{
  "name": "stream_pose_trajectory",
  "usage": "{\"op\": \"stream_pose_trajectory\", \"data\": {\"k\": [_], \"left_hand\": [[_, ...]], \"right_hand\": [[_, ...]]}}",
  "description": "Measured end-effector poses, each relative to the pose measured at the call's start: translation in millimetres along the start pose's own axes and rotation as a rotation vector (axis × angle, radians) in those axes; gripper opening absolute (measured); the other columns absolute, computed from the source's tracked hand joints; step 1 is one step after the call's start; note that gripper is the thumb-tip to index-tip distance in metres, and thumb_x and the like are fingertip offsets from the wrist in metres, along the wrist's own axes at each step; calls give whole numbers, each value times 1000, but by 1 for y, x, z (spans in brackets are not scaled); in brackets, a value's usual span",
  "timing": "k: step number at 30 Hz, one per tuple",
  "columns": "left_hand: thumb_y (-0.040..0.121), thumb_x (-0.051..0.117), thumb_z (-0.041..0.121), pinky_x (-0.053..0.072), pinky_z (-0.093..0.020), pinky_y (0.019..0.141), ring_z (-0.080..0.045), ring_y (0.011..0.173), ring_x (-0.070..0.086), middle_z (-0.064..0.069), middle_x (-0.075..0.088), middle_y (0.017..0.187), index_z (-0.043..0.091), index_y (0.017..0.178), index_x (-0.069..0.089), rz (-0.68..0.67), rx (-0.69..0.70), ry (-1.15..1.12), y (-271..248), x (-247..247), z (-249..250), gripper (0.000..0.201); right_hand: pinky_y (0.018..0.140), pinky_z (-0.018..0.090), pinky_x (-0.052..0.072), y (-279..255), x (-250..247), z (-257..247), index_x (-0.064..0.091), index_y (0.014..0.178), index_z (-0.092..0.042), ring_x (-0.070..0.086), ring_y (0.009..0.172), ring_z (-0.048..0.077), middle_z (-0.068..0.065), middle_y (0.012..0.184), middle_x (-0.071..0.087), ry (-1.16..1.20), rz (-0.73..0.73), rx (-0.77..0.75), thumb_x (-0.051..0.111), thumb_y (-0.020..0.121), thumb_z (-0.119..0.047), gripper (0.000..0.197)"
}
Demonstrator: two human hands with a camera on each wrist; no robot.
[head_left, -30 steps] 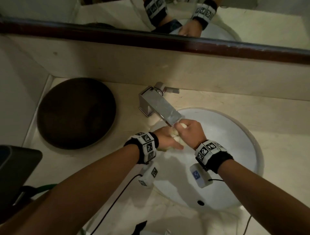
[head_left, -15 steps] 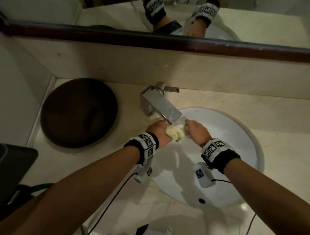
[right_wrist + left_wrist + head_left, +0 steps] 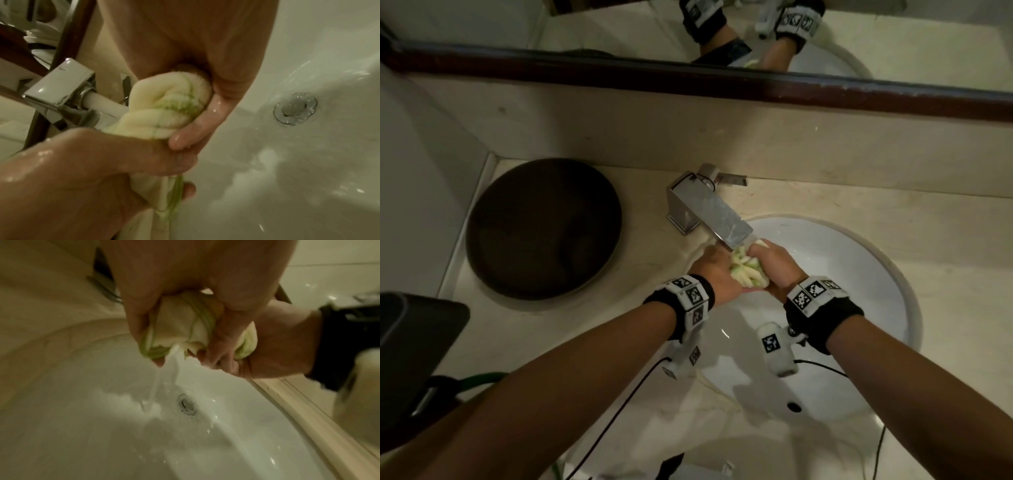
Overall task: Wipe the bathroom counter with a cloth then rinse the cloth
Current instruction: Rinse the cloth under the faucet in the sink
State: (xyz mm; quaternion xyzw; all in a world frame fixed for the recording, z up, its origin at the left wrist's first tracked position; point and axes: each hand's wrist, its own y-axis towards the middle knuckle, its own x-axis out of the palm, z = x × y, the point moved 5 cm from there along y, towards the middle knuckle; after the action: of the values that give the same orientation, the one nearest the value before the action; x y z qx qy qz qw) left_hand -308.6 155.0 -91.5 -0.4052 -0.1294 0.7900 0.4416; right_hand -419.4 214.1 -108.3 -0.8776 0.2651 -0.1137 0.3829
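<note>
A wet, pale yellow cloth with green stripes (image 3: pixel 746 272) is bunched between both hands over the white sink (image 3: pixel 866 274), right under the faucet spout (image 3: pixel 726 222). My left hand (image 3: pixel 717 270) grips its left end, fingers curled round the cloth (image 3: pixel 185 327). My right hand (image 3: pixel 774 263) grips the other end, wrapped round the wad (image 3: pixel 170 108). Water from the faucet (image 3: pixel 59 86) hits the cloth. A stream of water (image 3: pixel 164 379) falls from it toward the drain (image 3: pixel 187 404).
A dark round disc (image 3: pixel 544 228) lies on the beige counter (image 3: pixel 945 240) left of the faucet. A dark object (image 3: pixel 414 359) sits at the counter's near left edge. A mirror with a dark wooden frame (image 3: pixel 722 82) runs along the back. Cables hang from my wrists.
Half a second ago my hands were a little apart with the cloth stretched between them. Now they are pressed close together, with the cloth bunched between them under the spout.
</note>
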Motion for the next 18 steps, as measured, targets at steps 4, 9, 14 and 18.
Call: {"op": "stream_pose_trajectory", "data": {"k": [4,9,14,18], "left_hand": [[66,81,28,57,-38,83,-18,101,61,2,64,113,26,125,52,-255,-104,-113,4,2,-4,66],[80,70,25,51,-31,87,-27,107,60,-7,62,115,16,120,58,-116,-29,186,5,-7,2,43],[89,56,14,44,-38,99,-31,124,44,-13,45,139,16,140,42,31,215,520,-3,-13,13,53],[91,48,15,42,-39,101,-31,135,31,-10,32,150,26,142,37,18,400,634,-6,-7,16,53]], "right_hand": [[64,31,51,-2,-4,-3,63,84,-13,63,73,26,12,79,64,78,-1,-69,44,82,7,28],[72,34,50,-4,0,4,72,82,-14,66,78,28,12,85,68,220,-77,90,53,84,-32,26],[88,60,48,9,-17,17,59,118,-17,63,98,37,14,106,64,148,18,271,42,89,-57,53],[79,55,55,5,-6,29,63,119,-14,65,99,47,22,113,68,69,-133,386,41,85,-69,68]]}}
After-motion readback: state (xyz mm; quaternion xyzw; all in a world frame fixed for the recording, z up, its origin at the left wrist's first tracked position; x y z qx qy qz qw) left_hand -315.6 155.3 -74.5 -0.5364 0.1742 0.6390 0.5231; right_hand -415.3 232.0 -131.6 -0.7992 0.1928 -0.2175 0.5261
